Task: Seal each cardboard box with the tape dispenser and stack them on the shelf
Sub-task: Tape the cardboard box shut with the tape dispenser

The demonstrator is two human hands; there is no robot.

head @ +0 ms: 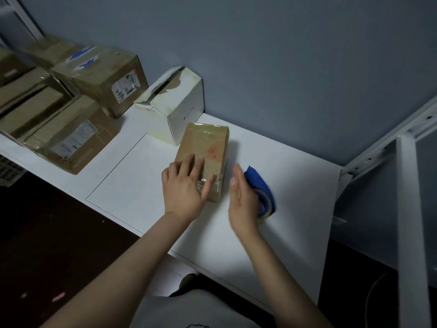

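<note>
Left hand (186,185) lay flat on taped box (205,150) | right hand (243,200) open beside tape dispenser (263,189) (contact unclear) | risk: hasty grab might have knocked it away

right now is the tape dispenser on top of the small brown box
No, the blue tape dispenser is right of the small brown box, by the right hand.

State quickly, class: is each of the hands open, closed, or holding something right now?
Left hand: open, fingers flat on the small brown box.
Right hand: open, holding nothing, next to the blue tape dispenser.
</note>
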